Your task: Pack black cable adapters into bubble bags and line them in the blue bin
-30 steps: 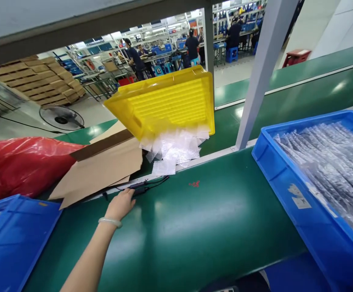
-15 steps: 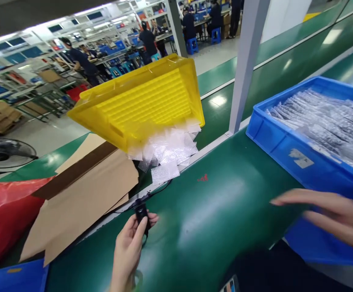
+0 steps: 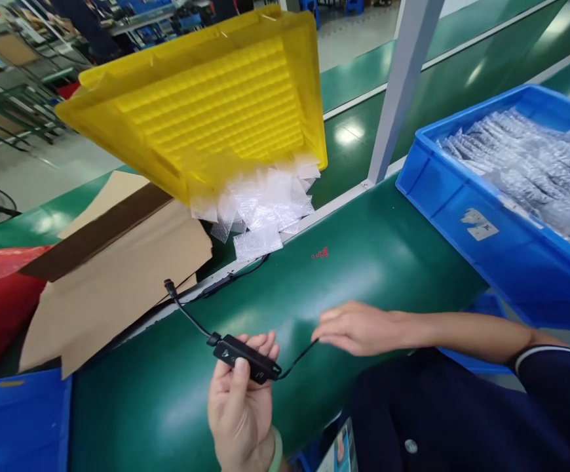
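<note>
In the head view, my left hand point(image 3: 243, 410) grips a flat black electronic box point(image 3: 248, 359) between thumb and fingers, over the green conveyor belt point(image 3: 177, 419). A short thick cable with a black connector point(image 3: 170, 287) sticks out from the box's far left end. From its right end runs a thin black cable point(image 3: 299, 360), whose length is pinched in the fingertips of my right hand point(image 3: 354, 328). Beyond the hands lies a pile of clear bubble-wrap bags point(image 3: 260, 241), spilling from under a tilted yellow plastic tray point(image 3: 221, 111).
At right stands a blue crate point(image 3: 442, 190) full of bagged items. Flat cardboard sheets point(image 3: 128, 275) and a red plastic bag point(image 3: 4, 301) lie left. A blue bin point(image 3: 19, 419) occupies the lower left corner. A grey upright post point(image 3: 398, 98) rises behind the belt.
My right hand has come left from beside the blue crate and taken the thin cable. The box has moved nearer and turned lengthwise in my left hand. The view has tilted down.
</note>
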Motion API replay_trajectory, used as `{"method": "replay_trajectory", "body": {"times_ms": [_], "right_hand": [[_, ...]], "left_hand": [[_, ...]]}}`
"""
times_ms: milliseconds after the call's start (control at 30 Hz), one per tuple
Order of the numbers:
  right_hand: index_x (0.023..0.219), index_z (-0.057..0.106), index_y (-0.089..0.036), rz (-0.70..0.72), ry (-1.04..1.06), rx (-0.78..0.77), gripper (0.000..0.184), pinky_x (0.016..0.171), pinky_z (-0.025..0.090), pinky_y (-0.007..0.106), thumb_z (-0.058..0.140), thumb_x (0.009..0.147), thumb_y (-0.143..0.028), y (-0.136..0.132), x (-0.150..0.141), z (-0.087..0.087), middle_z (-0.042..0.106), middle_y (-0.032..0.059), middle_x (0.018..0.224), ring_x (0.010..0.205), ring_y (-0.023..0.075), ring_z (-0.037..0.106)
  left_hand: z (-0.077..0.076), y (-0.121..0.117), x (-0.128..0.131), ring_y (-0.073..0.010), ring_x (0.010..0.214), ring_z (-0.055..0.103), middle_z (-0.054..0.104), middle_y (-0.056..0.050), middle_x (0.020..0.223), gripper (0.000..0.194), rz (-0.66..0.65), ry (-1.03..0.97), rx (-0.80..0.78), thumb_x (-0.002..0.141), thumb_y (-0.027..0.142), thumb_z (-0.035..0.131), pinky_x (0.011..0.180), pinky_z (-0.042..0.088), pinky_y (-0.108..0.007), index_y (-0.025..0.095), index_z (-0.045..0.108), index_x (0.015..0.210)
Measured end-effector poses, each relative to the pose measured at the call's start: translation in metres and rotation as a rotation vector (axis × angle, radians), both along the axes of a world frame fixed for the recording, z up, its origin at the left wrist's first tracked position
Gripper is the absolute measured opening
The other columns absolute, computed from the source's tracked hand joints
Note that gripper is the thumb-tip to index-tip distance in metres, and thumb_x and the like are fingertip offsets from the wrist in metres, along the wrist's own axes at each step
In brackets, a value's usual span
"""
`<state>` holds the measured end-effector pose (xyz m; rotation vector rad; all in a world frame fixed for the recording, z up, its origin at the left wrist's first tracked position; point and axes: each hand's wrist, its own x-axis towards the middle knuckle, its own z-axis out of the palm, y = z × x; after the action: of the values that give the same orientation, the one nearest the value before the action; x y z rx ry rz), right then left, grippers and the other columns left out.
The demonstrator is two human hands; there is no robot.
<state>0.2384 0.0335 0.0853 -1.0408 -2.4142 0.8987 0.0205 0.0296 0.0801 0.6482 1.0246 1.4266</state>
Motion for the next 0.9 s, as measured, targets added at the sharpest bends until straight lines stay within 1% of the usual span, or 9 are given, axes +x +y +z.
{"method": "replay_trajectory", "body": {"times_ms": [67, 133, 233, 300, 367, 500, 600, 800, 900], "right_hand": [[0.101, 0.066, -0.013, -0.121, -0.117, 0.417, 0.029, 0.066, 0.038, 0.027, 0.038, 0.095, -0.016, 0.003, 0.013, 0.007, 0.065, 0.0072, 0.086, 0.073, 0.0129, 0.053], [0.096, 0.066, -0.014, -0.202, -0.155, 0.687, 0.031, 0.064, 0.036, 0.028, 0.035, 0.094, -0.011, 0.006, 0.016, 0.013, 0.065, 0.0061, 0.083, 0.070, 0.0127, 0.052], [0.093, 0.066, -0.015, -0.248, -0.060, 0.805, 0.027, 0.062, 0.040, 0.026, 0.039, 0.094, -0.014, 0.006, 0.008, 0.013, 0.068, 0.0028, 0.083, 0.069, 0.0113, 0.057], [0.093, 0.067, -0.016, -0.271, 0.068, 0.713, 0.025, 0.069, 0.048, 0.024, 0.042, 0.095, -0.019, 0.004, -0.003, 0.007, 0.071, 0.0022, 0.088, 0.079, 0.0111, 0.064], [0.093, 0.068, -0.016, -0.330, 0.238, 0.546, 0.026, 0.084, 0.052, 0.023, 0.043, 0.096, -0.024, 0.000, -0.015, 0.000, 0.072, 0.0031, 0.098, 0.096, 0.0117, 0.066], [0.097, 0.069, -0.013, -0.438, 0.515, 0.236, 0.026, 0.103, 0.046, 0.030, 0.045, 0.094, -0.023, -0.010, -0.029, -0.007, 0.069, 0.0069, 0.110, 0.119, 0.0156, 0.056], [0.101, 0.068, -0.012, -0.442, 0.552, 0.150, 0.029, 0.108, 0.042, 0.036, 0.041, 0.094, -0.019, -0.017, -0.030, -0.006, 0.068, 0.0093, 0.113, 0.123, 0.0169, 0.053], [0.112, 0.065, -0.007, -0.406, 0.451, 0.217, 0.032, 0.109, 0.040, 0.039, 0.042, 0.094, -0.022, -0.022, -0.022, -0.011, 0.062, 0.0148, 0.122, 0.129, 0.0202, 0.047], [0.107, 0.069, -0.013, -0.412, 0.539, -0.025, 0.028, 0.107, 0.041, 0.035, 0.050, 0.091, -0.026, -0.016, -0.014, -0.010, 0.067, 0.0090, 0.116, 0.123, 0.0189, 0.053]], "left_hand": [[-0.004, -0.006, 0.007, -0.0256, 0.087, 0.069, 0.072, -0.011, 0.091, 0.035, -0.094, 0.004, 0.009, 0.065, 0.034, 0.084, 0.074, 0.060, -0.032, 0.017, 0.068, 0.091], [-0.008, -0.013, 0.019, -0.0246, 0.089, 0.069, 0.072, -0.013, 0.096, 0.032, -0.196, -0.007, 0.007, 0.070, 0.034, 0.080, 0.077, 0.058, -0.030, 0.017, 0.068, 0.094], [-0.014, -0.022, 0.038, -0.0209, 0.091, 0.069, 0.071, -0.011, 0.098, 0.027, -0.281, -0.016, 0.020, 0.076, 0.032, 0.076, 0.081, 0.056, -0.028, 0.018, 0.068, 0.097], [-0.015, -0.027, 0.047, -0.0169, 0.089, 0.068, 0.071, -0.009, 0.096, 0.025, -0.283, 0.009, 0.057, 0.078, 0.031, 0.074, 0.079, 0.056, -0.023, 0.019, 0.068, 0.100], [-0.014, -0.030, 0.052, -0.0133, 0.086, 0.068, 0.071, -0.007, 0.095, 0.026, -0.256, 0.052, 0.083, 0.080, 0.030, 0.072, 0.076, 0.054, -0.018, 0.021, 0.067, 0.103], [-0.017, -0.035, 0.056, -0.0129, 0.092, 0.065, 0.069, -0.006, 0.101, 0.031, -0.213, 0.137, 0.096, 0.082, 0.033, 0.070, 0.080, 0.053, -0.017, 0.023, 0.065, 0.111], [-0.028, -0.037, 0.055, -0.0148, 0.094, 0.064, 0.067, -0.007, 0.103, 0.034, -0.248, 0.206, 0.082, 0.084, 0.034, 0.068, 0.079, 0.053, -0.018, 0.022, 0.062, 0.116], [-0.044, -0.033, 0.054, -0.0142, 0.088, 0.064, 0.066, -0.005, 0.094, 0.036, -0.331, 0.199, 0.072, 0.086, 0.035, 0.064, 0.075, 0.052, -0.018, 0.022, 0.058, 0.120], [-0.041, -0.033, 0.054, -0.0176, 0.096, 0.063, 0.066, -0.007, 0.101, 0.035, -0.377, 0.221, 0.074, 0.088, 0.034, 0.062, 0.080, 0.053, -0.023, 0.020, 0.058, 0.120]]}}
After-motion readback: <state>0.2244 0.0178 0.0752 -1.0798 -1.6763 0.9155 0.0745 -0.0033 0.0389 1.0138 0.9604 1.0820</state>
